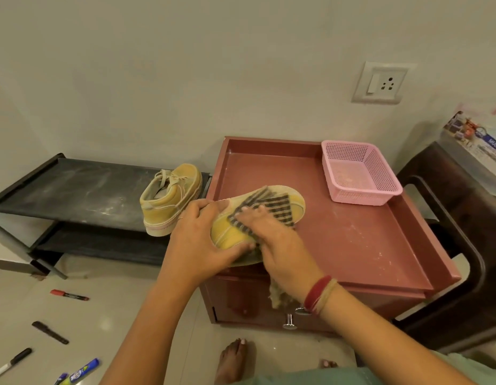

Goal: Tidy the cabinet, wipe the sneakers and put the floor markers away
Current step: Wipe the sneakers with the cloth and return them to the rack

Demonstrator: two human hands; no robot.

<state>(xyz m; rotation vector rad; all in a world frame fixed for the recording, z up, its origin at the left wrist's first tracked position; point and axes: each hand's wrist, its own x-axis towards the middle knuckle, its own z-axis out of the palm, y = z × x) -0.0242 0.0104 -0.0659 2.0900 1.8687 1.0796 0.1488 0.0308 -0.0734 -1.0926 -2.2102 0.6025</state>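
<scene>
Sneaker 1 (230, 232) lies on its side at the front left corner of the cabinet (352, 240) top. The left hand (197, 232) clasps its heel end with curled fingers. The right hand (272, 232) presses a striped cloth (269, 205) on it, fingers flat. Sneaker 2 (169, 201) stands at the shoe rack's (83, 187) right end. A red-capped marker (69, 295) lies on the floor among others.

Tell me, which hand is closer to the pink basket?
Right. The right hand presses the striped cloth on the yellow sneaker, left of the pink basket; the left hand grips that sneaker's heel end, farther left.
</scene>
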